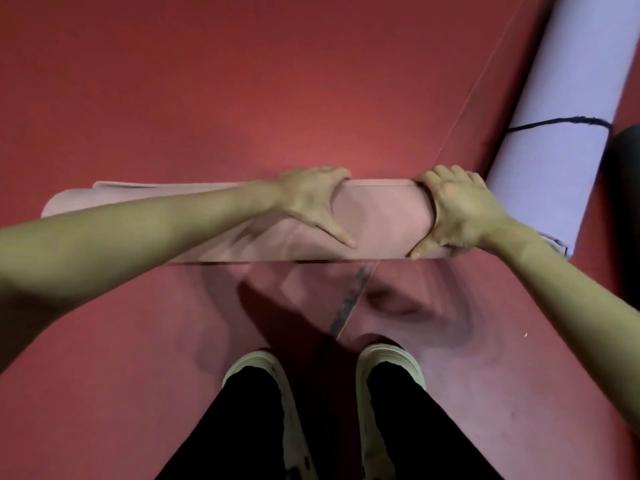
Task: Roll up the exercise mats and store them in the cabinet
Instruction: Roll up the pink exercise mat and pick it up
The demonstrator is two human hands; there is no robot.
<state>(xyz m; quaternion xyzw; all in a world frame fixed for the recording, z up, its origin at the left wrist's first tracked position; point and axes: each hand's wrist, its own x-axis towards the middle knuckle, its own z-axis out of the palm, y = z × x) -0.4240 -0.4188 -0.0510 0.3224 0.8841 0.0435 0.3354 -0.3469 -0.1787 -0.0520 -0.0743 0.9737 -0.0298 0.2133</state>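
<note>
A pink exercise mat (381, 216) lies rolled across the red floor in front of me, its left end looser and flatter. My left hand (313, 202) grips the roll near its middle, fingers curled over the far side and thumb spread toward me. My right hand (457, 213) grips the roll's right end, fingers wrapped over the top and thumb underneath. A rolled lilac mat (561, 126), tied with a dark string, lies on the floor at the right, apart from my hands.
Red floor (242, 81) stretches ahead with a thin seam line running diagonally. My two feet in pale shoes (388, 368) stand just behind the pink roll. A dark object (627, 209) sits at the right edge beside the lilac mat.
</note>
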